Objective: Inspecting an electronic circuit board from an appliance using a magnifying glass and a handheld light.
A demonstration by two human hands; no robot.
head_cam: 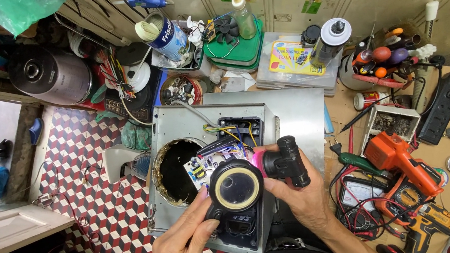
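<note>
Together, two hands, left hand [183,243] and right hand [299,196], grip one black lamp [237,186].

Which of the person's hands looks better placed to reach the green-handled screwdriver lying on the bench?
Probably the right hand: the green-handled screwdriver lies just to its right. The left hand is further off, steadying the round black part with a clear lens. The right would first have to release the black cylindrical piece.

I see a brown counter [343,112] carrying a grey metal housing [294,109]. Right of the housing lie a green-handled screwdriver [355,159], an orange heat gun [401,160], a multimeter [358,196] and a black power strip [444,107]. Behind the housing sit clear plastic boxes [290,64]. Left of it, the floor [102,208] shows red, white and black tiles.
</note>
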